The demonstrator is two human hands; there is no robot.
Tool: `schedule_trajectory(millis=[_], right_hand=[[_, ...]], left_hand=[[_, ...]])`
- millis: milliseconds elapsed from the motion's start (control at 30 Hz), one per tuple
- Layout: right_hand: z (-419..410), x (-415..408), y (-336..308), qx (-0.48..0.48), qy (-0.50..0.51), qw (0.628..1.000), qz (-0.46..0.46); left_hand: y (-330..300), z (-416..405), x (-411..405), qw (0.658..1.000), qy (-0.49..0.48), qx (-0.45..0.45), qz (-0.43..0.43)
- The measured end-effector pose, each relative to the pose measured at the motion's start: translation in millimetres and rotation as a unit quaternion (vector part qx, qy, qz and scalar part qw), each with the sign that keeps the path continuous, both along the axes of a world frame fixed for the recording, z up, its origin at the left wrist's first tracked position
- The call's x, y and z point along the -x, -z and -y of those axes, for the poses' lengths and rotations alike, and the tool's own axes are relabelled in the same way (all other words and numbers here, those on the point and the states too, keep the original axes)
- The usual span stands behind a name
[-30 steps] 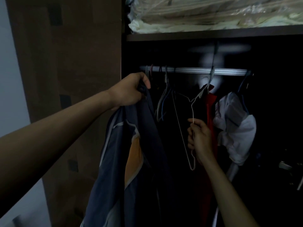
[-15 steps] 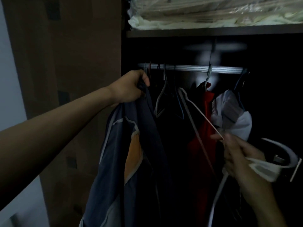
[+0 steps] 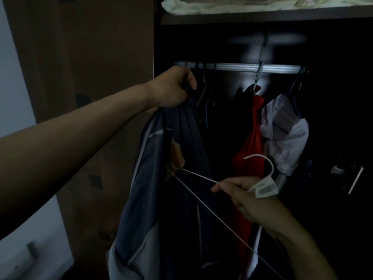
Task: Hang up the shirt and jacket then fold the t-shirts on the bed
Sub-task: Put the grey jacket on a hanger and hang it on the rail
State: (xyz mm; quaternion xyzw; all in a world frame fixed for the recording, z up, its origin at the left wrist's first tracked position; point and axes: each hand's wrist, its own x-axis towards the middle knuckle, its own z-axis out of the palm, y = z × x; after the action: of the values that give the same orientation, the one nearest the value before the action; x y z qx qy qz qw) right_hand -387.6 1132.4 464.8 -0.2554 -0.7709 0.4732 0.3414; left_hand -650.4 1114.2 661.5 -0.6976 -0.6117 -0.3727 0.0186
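Observation:
A dark blue jacket [image 3: 153, 190] with pale piping and an orange patch hangs from my left hand [image 3: 171, 87], which grips its collar just below the left end of the wardrobe rail [image 3: 242, 68]. My right hand [image 3: 250, 199] holds a white wire hanger [image 3: 201, 197] low in front of the wardrobe. The hanger's hook curls up above my fingers, and its far corner touches the jacket near the orange patch.
On the rail hang several empty hangers [image 3: 205, 93], a red garment [image 3: 250, 150] and a white garment [image 3: 284, 134]. The brown wardrobe door [image 3: 84, 77] stands open at the left. A shelf [image 3: 262, 16] with bagged bedding runs above.
My right hand has taken the white hanger off the rail and brought it down and left, up to the jacket. My left hand stays by the rail with the jacket.

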Motion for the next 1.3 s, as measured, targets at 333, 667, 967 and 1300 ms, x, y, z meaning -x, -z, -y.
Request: schedule_trajectory(millis=[333,667,967,1300], right_hand=[[-1.1,26.8,-34.8,0.078,0.020,0.997,0.020],[-15.7,-2.8,-39.5,0.126,0.071,0.937,-0.318],[-19.1,-21.8,-66.8,0.038,0.076,0.943,-0.323],[-23.2,-32.9,-92.6,0.012,0.032,0.957,-0.288]], left_hand=[[2.8,22.9,-63.2,0.988,0.140,0.012,0.064],[22.8,26.8,-84.3,0.964,0.198,0.138,0.111],[11.5,20.4,-74.1,0.976,0.067,-0.019,-0.206],[1.0,9.6,-78.3,0.818,0.041,-0.295,-0.492]])
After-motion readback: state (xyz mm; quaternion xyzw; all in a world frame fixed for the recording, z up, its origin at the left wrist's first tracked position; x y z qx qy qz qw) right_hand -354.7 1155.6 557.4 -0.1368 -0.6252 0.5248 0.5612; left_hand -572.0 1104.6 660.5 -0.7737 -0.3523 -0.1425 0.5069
